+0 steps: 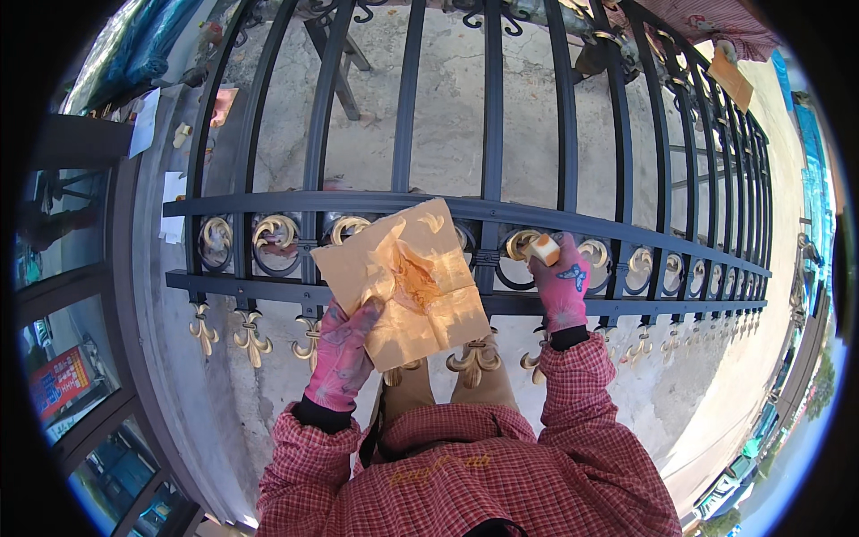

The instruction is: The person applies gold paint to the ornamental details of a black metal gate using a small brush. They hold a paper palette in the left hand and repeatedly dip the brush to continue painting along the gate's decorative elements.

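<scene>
My left hand (342,356), in a pink glove, grips a square piece of cardboard (374,255) smeared with gold paint, with a wet-looking patch near its middle. My right hand (564,285), in a matching glove, pinches a small pale sponge block (544,250) with an orange-brown stained face. It is right at a ring of the dark metal fence panel (582,220), over a gold scroll ornament (519,243); whether it touches the scroll I cannot tell. The cardboard covers part of the rails and some scrolls. Gold fleur-de-lis tips (472,365) line the panel's near edge.
At the upper right, another person's hand (727,51) holds a piece of cardboard (732,80) over the fence's far end. Paper sheets (144,123) and a small pale block (182,134) lie at the left, beside dark-framed windows (134,349). A metal stand (338,72) is under the bars.
</scene>
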{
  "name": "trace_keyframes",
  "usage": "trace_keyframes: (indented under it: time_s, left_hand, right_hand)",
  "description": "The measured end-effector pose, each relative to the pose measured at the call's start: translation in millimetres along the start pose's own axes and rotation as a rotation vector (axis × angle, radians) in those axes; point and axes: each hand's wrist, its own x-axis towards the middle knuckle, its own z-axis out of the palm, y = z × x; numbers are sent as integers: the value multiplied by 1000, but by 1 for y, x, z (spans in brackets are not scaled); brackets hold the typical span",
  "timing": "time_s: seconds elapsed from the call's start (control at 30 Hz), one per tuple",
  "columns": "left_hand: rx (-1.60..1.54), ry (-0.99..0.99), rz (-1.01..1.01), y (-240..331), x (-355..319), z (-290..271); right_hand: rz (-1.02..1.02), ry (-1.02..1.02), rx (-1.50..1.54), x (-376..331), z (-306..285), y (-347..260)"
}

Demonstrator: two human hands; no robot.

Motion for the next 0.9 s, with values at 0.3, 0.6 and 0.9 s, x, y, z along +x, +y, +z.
trace_keyframes:
  time_s: [0.3, 0.6, 0.9]
  left_hand:
    - [-20, -102, -48, 11, 6, -9]
    - [46, -91, -86, 3, 9, 6]
    - [61, -2, -52, 14, 26, 18]
  right_hand:
    - [-239, 18, 453, -62, -40, -99]
    - [-464, -143, -27, -66, -45, -113]
    - [5, 213, 428, -47, -34, -35]
